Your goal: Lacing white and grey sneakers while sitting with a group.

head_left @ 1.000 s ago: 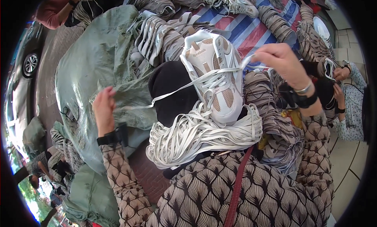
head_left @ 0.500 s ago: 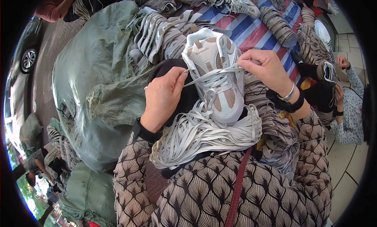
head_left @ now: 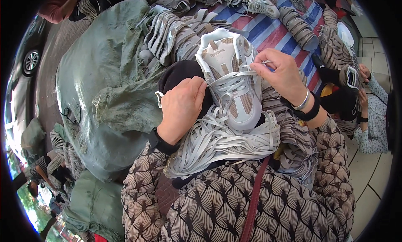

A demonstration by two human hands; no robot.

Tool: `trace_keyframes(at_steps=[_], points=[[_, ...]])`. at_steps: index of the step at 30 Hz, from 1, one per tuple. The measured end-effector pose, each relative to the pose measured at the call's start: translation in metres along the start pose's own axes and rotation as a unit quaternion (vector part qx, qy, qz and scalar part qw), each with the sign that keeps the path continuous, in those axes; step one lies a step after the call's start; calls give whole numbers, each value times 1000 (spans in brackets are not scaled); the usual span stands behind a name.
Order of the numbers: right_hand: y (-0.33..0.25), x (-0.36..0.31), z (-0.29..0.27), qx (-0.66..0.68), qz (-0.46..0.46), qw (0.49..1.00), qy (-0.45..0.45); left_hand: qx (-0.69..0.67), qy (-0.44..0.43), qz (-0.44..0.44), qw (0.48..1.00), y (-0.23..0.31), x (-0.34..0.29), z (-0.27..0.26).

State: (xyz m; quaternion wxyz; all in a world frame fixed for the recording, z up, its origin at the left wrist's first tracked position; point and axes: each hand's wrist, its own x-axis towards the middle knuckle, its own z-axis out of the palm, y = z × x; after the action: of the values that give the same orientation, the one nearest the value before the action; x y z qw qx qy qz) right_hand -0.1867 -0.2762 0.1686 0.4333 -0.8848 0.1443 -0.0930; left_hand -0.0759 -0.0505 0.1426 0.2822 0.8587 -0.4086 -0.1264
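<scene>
A white and beige sneaker upper point(head_left: 239, 106) lies in front of me, toe toward my body, its lower eyelets crossed by a pale shoelace point(head_left: 233, 81). My left hand point(head_left: 183, 106) is closed beside the shoe's left edge, thumb and finger pinching one part of the lace. On the other side, my right hand point(head_left: 281, 72) pinches the lace near the right eyelet row. A thick bundle of loose white laces point(head_left: 222, 145) rests on my lap under the toe. What lies inside the closed fingers is mostly hidden.
A big green sack point(head_left: 100, 83) bulges at the left. Stacked shoe uppers point(head_left: 171, 35) stand behind the shoe, with more on a striped sheet point(head_left: 268, 30) at the far right. Another person point(head_left: 372, 116) sits at the right, handling a similar upper. A dark car point(head_left: 31, 62) stands far left.
My left hand has shifted slightly right and down, nearer the shoe's edge. My right hand has moved slightly left and down, its fingers curling more over the lace. The shoe hardly moved.
</scene>
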Motion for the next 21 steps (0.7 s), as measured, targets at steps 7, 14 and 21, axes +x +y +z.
trace_keyframes(at_steps=[7, 14, 21], points=[[-10, 1, -1, -115, -58, 992, -5, 18, -1, 8, 1000, 2, 1, 3], [-8, 6, 6, -107, -83, 991, -2, 27, 15, 10, 999, 1, -3, -3], [-15, 7, 20, -286, -250, 924, 51, 24, 28, 35, 999, 0, -1, 4]])
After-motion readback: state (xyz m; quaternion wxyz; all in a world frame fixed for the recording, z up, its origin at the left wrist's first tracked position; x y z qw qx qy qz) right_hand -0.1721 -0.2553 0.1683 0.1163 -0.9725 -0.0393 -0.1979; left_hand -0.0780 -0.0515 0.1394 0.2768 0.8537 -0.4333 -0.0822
